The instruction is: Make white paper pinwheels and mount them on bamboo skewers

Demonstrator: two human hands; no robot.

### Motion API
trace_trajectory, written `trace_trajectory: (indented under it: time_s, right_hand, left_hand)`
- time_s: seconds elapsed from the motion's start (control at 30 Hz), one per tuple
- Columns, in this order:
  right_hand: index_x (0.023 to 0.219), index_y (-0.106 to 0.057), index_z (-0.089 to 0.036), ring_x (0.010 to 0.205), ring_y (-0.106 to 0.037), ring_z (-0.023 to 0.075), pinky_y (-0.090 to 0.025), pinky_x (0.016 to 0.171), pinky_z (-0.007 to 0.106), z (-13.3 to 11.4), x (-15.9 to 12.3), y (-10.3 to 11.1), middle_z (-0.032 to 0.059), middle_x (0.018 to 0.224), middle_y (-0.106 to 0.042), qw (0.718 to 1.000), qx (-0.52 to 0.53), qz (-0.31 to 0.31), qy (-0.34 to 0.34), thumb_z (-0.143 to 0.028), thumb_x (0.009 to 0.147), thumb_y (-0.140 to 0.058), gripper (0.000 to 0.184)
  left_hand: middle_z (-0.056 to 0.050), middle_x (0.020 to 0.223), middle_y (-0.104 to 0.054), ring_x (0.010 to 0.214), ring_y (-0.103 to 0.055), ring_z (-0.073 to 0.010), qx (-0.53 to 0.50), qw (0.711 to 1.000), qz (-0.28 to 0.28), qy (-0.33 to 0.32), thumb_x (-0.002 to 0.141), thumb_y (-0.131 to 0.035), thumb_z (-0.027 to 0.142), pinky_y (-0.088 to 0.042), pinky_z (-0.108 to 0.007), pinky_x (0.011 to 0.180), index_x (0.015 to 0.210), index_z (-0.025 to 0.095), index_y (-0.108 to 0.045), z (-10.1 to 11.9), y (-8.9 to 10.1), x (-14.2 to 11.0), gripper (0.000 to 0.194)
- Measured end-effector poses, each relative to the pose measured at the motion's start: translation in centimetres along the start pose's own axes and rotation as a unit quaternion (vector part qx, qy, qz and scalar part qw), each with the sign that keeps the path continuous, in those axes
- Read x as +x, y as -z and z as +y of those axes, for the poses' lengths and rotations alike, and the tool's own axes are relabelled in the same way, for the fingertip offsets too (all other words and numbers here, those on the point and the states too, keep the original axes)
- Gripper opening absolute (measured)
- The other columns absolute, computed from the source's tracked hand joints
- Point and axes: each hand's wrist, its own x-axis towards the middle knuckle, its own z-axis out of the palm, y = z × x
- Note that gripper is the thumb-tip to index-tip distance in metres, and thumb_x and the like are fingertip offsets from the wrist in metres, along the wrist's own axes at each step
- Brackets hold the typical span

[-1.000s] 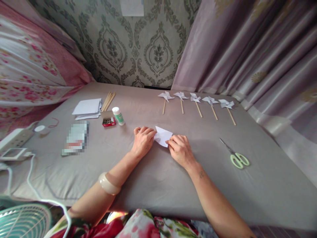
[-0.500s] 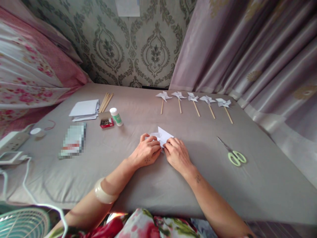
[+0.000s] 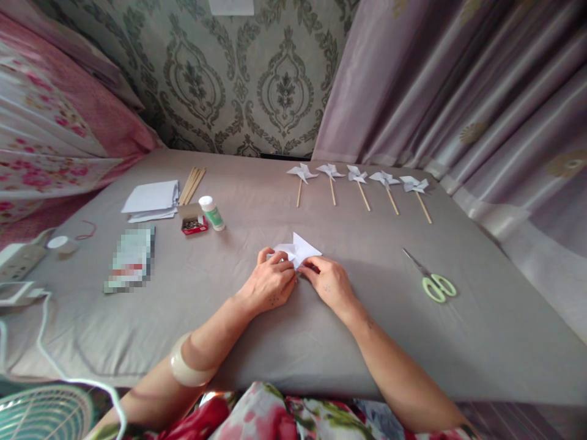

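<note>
A white paper pinwheel [image 3: 303, 249], without a stick in sight, lies between my hands at the middle of the grey cloth. My left hand [image 3: 271, 278] is closed over its left side, the fingers curled on the paper and hiding part of it. From the right, my right hand [image 3: 329, 278] pinches the pinwheel's lower edge between thumb and fingers. Several finished pinwheels on sticks [image 3: 358, 175] lie in a row at the back right. Green-handled scissors [image 3: 431, 282] rest to the right of my right hand, blades pointing away.
At the back left are folded white papers [image 3: 151, 198], wooden sticks [image 3: 192, 186], a small red box of metal pins [image 3: 193, 225] and a glue stick [image 3: 212, 214]. A blurred packet [image 3: 131, 260] lies nearer. A power strip [image 3: 21, 260] and white cable [image 3: 68, 379] run along the left edge.
My right hand has shifted slightly down along the paper, its fingers drawn together at the lower edge, so more of the right blade shows. My left hand stays on the pinwheel.
</note>
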Motion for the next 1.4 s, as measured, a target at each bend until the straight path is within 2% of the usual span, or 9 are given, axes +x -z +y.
trace_trajectory:
  time_s: [0.17,0.37,0.57,0.8,1.4]
  right_hand:
    - [0.085,-0.069,-0.022,0.074,-0.065,0.0172,-0.045,0.069,0.026,0.2,0.2,-0.3,0.0026,0.083,-0.072,0.999,0.036,0.018,-0.027,-0.03,0.085,-0.061,0.01]
    - [0.088,-0.067,-0.021,0.086,-0.063,0.0188,-0.045,0.079,0.029,0.3,0.6,-0.5,0.0052,0.091,-0.071,0.999,0.039,0.026,0.015,-0.022,0.089,-0.053,0.015]
    - [0.086,-0.067,-0.021,0.087,-0.062,0.0196,-0.044,0.082,0.03,0.1,0.9,-0.6,0.0054,0.09,-0.07,0.999,0.007,0.027,0.021,-0.021,0.089,-0.052,0.015]
    - [0.096,-0.064,-0.02,0.085,-0.063,0.0202,-0.045,0.08,0.032,-0.2,1.1,-1.0,0.0059,0.088,-0.07,0.998,-0.042,0.046,-0.006,-0.02,0.087,-0.056,0.012]
    - [0.095,-0.062,-0.019,0.084,-0.062,0.0219,-0.044,0.078,0.032,-0.5,1.0,-1.4,0.007,0.085,-0.069,0.995,-0.082,0.052,-0.015,-0.02,0.087,-0.054,0.011]
  left_hand:
    - [-0.003,0.076,-0.069,0.092,-0.055,-0.0195,0.019,1.0,0.004,0.005,0.088,-0.047,0.017,-0.028,-0.043,0.093,0.071,0.018,-0.063,0.2,-0.3,0.0,0.024]
    - [-0.004,0.077,-0.067,0.093,-0.055,-0.0201,0.036,0.999,-0.01,0.013,0.089,-0.046,0.017,-0.029,-0.044,0.093,0.079,0.018,-0.063,0.5,-0.4,-0.1,0.02]
    - [-0.005,0.08,-0.066,0.095,-0.054,-0.0212,0.051,0.998,-0.014,0.019,0.089,-0.045,0.016,-0.03,-0.044,0.094,0.084,0.018,-0.063,0.8,-0.4,-0.1,0.019]
    - [-0.007,0.096,-0.067,0.101,-0.052,-0.0226,0.073,0.997,-0.002,0.02,0.087,-0.048,0.017,-0.031,-0.044,0.094,0.083,0.018,-0.064,0.8,-0.9,-0.3,0.017]
    - [-0.006,0.098,-0.068,0.108,-0.051,-0.0227,0.04,0.999,-0.023,0.018,0.087,-0.046,0.013,-0.029,-0.046,0.099,0.084,0.018,-0.064,0.9,-0.7,-0.2,0.019]
